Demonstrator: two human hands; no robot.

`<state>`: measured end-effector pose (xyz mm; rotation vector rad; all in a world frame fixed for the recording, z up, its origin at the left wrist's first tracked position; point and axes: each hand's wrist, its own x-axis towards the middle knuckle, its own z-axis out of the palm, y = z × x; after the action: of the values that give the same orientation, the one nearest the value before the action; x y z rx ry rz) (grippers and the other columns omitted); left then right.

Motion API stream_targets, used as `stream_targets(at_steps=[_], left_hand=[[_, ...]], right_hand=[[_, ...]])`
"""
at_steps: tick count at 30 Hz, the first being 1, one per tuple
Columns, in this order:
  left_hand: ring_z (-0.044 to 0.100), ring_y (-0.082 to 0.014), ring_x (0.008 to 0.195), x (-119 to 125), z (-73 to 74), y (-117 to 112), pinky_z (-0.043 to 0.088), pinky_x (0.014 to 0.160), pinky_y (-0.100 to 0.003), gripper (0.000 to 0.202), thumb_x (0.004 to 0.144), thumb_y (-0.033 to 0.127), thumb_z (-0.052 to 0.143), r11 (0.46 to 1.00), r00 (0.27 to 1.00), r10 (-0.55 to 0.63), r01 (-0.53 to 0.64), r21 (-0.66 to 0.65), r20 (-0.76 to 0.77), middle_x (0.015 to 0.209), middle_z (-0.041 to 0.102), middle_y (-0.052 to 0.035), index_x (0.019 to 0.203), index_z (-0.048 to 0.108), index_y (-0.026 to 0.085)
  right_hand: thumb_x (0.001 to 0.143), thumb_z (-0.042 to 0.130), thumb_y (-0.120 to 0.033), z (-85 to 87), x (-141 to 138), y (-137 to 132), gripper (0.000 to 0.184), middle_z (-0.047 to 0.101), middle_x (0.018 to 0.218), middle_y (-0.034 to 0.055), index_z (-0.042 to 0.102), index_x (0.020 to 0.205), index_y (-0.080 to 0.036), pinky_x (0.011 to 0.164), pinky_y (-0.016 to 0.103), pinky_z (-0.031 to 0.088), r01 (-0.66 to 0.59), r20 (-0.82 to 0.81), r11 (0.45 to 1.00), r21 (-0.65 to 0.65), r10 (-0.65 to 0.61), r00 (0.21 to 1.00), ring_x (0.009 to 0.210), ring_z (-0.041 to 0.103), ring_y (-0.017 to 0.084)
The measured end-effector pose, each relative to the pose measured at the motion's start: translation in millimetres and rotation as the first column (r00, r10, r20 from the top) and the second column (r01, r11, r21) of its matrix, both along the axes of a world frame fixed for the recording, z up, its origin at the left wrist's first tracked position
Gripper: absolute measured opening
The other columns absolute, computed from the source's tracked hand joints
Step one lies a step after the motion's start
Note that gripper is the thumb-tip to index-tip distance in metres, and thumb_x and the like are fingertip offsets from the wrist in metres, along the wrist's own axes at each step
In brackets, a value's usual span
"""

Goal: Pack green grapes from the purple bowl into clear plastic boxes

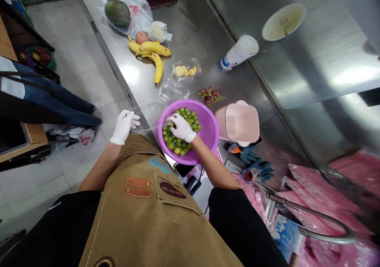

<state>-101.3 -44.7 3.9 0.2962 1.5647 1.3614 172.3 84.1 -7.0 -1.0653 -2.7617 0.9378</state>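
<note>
A purple bowl (208, 129) full of green grapes (190, 116) stands on the steel counter in front of me. My right hand (181, 126), in a white glove, lies in the bowl with curled fingers on the grapes. My left hand (124, 125), also gloved, grips the near edge of a clear plastic container (148, 114) that tilts against the bowl's left rim. A brown apron covers my front.
A pink colander (239, 122) and red grapes (211, 95) sit beside the bowl. Bananas (154, 55), a mango (118, 12), clear trays (187, 69) and a white bottle (239, 52) lie farther back. Blue gloves (255, 168) and pink bags (314, 195) are at right. A person's legs (53, 100) stand at left.
</note>
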Motion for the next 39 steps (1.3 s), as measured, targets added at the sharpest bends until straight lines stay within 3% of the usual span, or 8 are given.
stream_targets(at_steps=[4,11,16,22,25,29,34,39], left_hand=[[0.067,-0.0113,0.054,0.6,-4.5,-0.4,0.043,0.046,-0.017,0.038,0.085,0.045,0.076,1.000,1.000,-0.004,0.004,0.006,0.007,0.079,0.074,0.0000,0.085,0.045,0.024],[0.068,-0.0117,0.055,4.0,-10.7,-1.6,0.042,0.045,-0.016,0.036,0.085,0.044,0.076,1.000,1.000,0.003,-0.003,0.007,0.015,0.079,0.074,-0.0004,0.087,0.047,0.023],[0.067,-0.0117,0.054,2.5,-7.0,-4.0,0.041,0.044,-0.017,0.036,0.086,0.043,0.075,1.000,1.000,0.013,-0.013,0.007,0.020,0.078,0.074,-0.0003,0.087,0.045,0.023],[0.066,-0.0112,0.054,4.2,0.8,-9.5,0.042,0.045,-0.017,0.030,0.089,0.039,0.072,1.000,1.000,0.007,-0.007,0.010,0.010,0.080,0.069,0.0025,0.096,0.048,0.025],[0.064,-0.0104,0.053,5.8,6.5,-13.5,0.044,0.045,-0.019,0.027,0.090,0.033,0.070,1.000,1.000,-0.009,0.009,0.006,0.004,0.082,0.064,0.0046,0.107,0.051,0.026],[0.062,-0.0096,0.054,15.9,12.9,-15.2,0.046,0.047,-0.020,0.030,0.089,0.029,0.072,0.995,0.995,-0.092,0.094,0.039,-0.041,0.088,0.063,0.0042,0.114,0.054,0.026],[0.062,-0.0131,0.055,48.0,16.3,-4.0,0.049,0.055,-0.025,0.027,0.095,0.034,0.071,0.963,0.957,-0.230,0.250,0.104,-0.175,0.079,0.066,0.0044,0.117,0.058,0.026],[0.065,-0.0151,0.060,70.6,11.1,8.0,0.055,0.063,-0.029,0.016,0.101,0.038,0.065,0.932,0.939,-0.274,0.313,0.182,-0.210,0.090,0.072,-0.0001,0.111,0.061,0.025]], right_hand=[[0.077,0.071,-0.018,10.2,-2.6,1.9,0.065,0.055,0.149,0.0143,0.062,0.142,-0.019,0.123,0.047,0.045,-0.132,0.080,0.988,-0.082,0.139,0.987,0.140,0.056,0.032],[0.065,0.087,-0.024,14.9,-19.4,-1.7,0.064,0.055,0.140,0.0116,0.072,0.127,-0.022,0.110,0.048,0.050,-0.254,0.332,0.963,-0.092,0.270,0.904,0.118,0.063,0.033],[0.066,0.079,-0.015,8.8,-10.3,-1.3,0.038,0.056,0.128,0.0075,0.073,0.103,-0.021,0.108,0.041,0.052,-0.226,0.133,0.962,-0.154,0.247,0.960,0.113,0.062,0.026],[0.065,0.073,-0.017,4.8,15.9,-2.1,0.025,0.059,0.120,0.0063,0.065,0.087,-0.023,0.115,0.048,0.049,-0.026,-0.096,0.969,-0.247,0.002,0.995,0.116,0.063,0.028],[0.068,0.075,-0.026,21.9,34.4,4.0,0.024,0.062,0.118,0.0072,0.062,0.088,-0.025,0.118,0.052,0.046,0.102,-0.149,0.966,-0.236,-0.139,0.979,0.121,0.062,0.031],[0.073,0.075,-0.030,71.0,45.0,15.6,0.025,0.063,0.123,0.0075,0.060,0.092,-0.026,0.119,0.053,0.045,0.229,-0.221,0.962,-0.150,-0.258,0.940,0.126,0.061,0.032],[0.080,0.076,-0.028,122.7,2.2,2.8,0.022,0.064,0.122,0.0070,0.063,0.097,-0.025,0.118,0.051,0.048,0.056,-0.249,0.995,-0.082,-0.075,0.966,0.125,0.062,0.030],[0.089,0.071,-0.024,132.9,-31.5,-18.0,0.030,0.057,0.154,0.0124,0.073,0.119,-0.023,0.125,0.056,0.045,-0.111,-0.094,0.988,-0.105,0.101,0.990,0.145,0.056,0.034]])
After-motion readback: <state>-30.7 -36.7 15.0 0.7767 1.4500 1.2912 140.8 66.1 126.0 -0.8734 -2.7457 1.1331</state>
